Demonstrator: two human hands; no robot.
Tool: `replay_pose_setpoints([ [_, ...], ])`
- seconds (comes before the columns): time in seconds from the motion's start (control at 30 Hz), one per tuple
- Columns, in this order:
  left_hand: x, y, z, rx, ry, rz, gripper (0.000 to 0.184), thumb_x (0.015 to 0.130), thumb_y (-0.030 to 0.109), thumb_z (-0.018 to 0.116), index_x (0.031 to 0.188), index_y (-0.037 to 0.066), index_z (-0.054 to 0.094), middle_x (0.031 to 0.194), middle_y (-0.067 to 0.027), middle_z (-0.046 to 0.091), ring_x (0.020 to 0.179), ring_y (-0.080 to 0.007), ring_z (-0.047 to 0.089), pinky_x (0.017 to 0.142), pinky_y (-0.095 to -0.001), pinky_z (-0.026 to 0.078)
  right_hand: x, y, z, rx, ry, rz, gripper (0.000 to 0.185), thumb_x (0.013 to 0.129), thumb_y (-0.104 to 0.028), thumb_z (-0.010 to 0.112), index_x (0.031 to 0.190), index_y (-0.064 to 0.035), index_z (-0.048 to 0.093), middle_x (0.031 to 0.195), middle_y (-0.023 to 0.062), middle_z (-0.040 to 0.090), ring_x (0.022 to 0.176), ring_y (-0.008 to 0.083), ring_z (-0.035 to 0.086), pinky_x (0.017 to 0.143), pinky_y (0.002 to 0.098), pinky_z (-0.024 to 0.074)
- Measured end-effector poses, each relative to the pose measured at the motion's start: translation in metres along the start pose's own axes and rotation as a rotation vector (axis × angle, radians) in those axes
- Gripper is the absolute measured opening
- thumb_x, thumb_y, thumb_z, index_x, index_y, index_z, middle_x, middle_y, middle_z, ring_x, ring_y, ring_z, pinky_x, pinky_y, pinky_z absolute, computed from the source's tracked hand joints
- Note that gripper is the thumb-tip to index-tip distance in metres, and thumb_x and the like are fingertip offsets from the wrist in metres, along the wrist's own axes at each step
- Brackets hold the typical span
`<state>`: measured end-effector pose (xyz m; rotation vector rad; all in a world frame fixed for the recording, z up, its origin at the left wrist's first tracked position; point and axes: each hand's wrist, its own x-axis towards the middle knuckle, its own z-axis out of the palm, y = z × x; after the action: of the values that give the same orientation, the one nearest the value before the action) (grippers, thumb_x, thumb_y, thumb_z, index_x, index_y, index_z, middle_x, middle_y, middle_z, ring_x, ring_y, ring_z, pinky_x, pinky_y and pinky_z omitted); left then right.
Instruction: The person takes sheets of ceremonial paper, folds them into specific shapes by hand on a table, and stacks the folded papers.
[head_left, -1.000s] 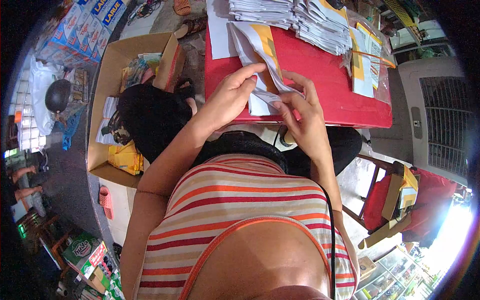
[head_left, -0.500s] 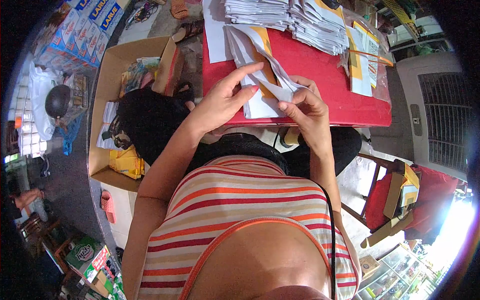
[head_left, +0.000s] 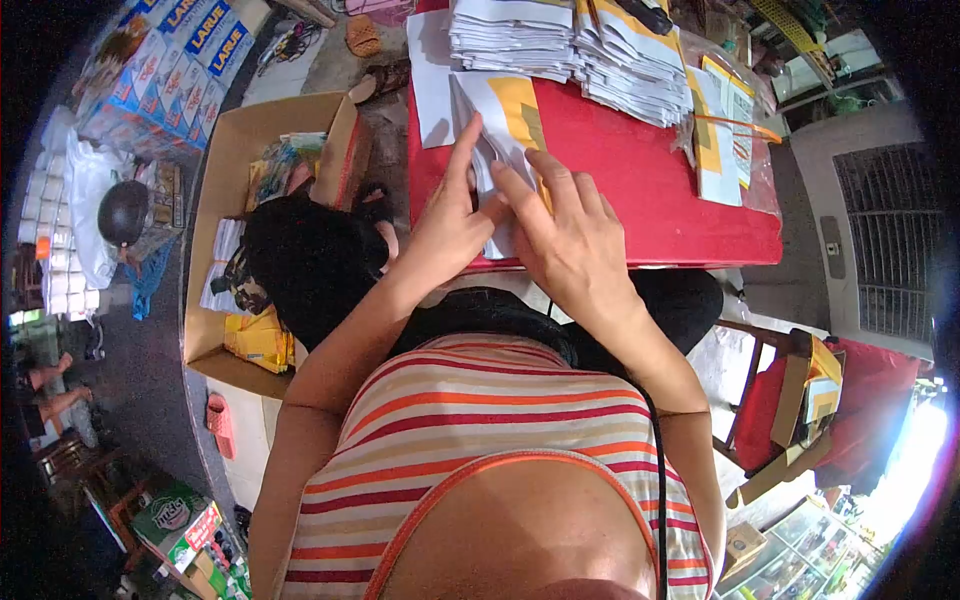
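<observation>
Folded white-and-yellow paper (head_left: 497, 98) lies on red table (head_left: 665, 195), by its near edge, short of paper stacks (head_left: 512, 45). Left hand (head_left: 438, 238) against its left side; pinching or not, cannot tell. Right hand (head_left: 577, 248) laid over it, grip released. Judged light, limp, readily creased; best held flat-fingered along the folds.

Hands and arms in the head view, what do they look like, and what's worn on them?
The left hand and right hand show no gloves, rings or watch. The left arm and right arm show no sleeves. The striped top has an orange-trimmed neckline, with a thin black cable down its right side.
</observation>
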<state>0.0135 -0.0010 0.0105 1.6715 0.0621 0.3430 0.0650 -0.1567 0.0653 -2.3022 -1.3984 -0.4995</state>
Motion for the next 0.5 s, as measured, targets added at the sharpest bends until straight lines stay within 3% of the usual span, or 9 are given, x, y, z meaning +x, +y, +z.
replay_pose_setpoints([
  [0.03,-0.001,-0.007,0.000,0.000,0.001,0.007,0.086,0.092,-0.002,0.062,0.160,0.011,0.010,0.134,-0.0238,0.055,0.116,-0.0257,0.060,0.098,-0.0381,0.047,0.001,0.000,0.002,-0.069,-0.017,-0.009,0.053,0.082,-0.014,0.065,0.133,-0.0203,0.052,0.117,0.0137,0.059,0.089,0.0276,0.062,0.069,0.0390,0.0551],
  [0.07,-0.002,-0.012,0.001,-0.026,0.015,-0.045,0.086,0.093,-0.002,0.062,0.159,0.010,0.009,0.127,-0.0228,0.059,0.111,-0.0253,0.062,0.096,-0.0377,0.048,0.003,0.001,0.006,-0.105,0.026,-0.035,0.050,0.084,-0.016,0.061,0.132,-0.0207,0.052,0.107,0.0108,0.059,0.084,0.0251,0.061,0.064,0.0363,0.0550],
  [0.13,-0.001,-0.016,-0.001,0.031,0.050,-0.129,0.085,0.093,-0.001,0.062,0.159,0.009,0.009,0.110,-0.0191,0.066,0.100,-0.0240,0.066,0.089,-0.0360,0.050,0.007,0.002,0.002,-0.141,0.001,-0.029,0.051,0.083,-0.016,0.062,0.132,-0.0207,0.052,0.103,0.0101,0.058,0.082,0.0249,0.061,0.062,0.0357,0.0548],
  [0.2,-0.001,-0.015,-0.002,-0.004,0.047,-0.148,0.084,0.093,-0.001,0.062,0.158,0.008,0.010,0.111,-0.0199,0.066,0.101,-0.0245,0.066,0.090,-0.0362,0.050,0.006,0.002,0.001,-0.147,-0.042,-0.025,0.051,0.083,-0.018,0.063,0.133,-0.0210,0.051,0.095,0.0090,0.055,0.079,0.0239,0.061,0.059,0.0335,0.0539],
  [0.43,-0.002,-0.017,0.004,0.068,0.063,-0.037,0.079,0.093,-0.001,0.062,0.156,0.007,0.015,0.120,-0.0237,0.064,0.110,-0.0260,0.065,0.092,-0.0379,0.051,0.002,-0.011,-0.008,-0.372,-0.129,-0.089,0.046,0.083,-0.018,0.063,0.128,-0.0207,0.052,0.100,0.0098,0.057,0.078,0.0234,0.061,0.057,0.0325,0.0534],
  [0.5,-0.001,-0.015,0.007,0.094,0.058,-0.066,0.076,0.095,0.002,0.062,0.155,0.005,0.016,0.120,-0.0240,0.065,0.110,-0.0251,0.065,0.092,-0.0373,0.051,0.006,-0.009,-0.006,-0.432,-0.140,-0.022,0.043,0.084,-0.019,0.062,0.127,-0.0204,0.053,0.102,0.0106,0.058,0.079,0.0233,0.062,0.056,0.0336,0.0541],
])
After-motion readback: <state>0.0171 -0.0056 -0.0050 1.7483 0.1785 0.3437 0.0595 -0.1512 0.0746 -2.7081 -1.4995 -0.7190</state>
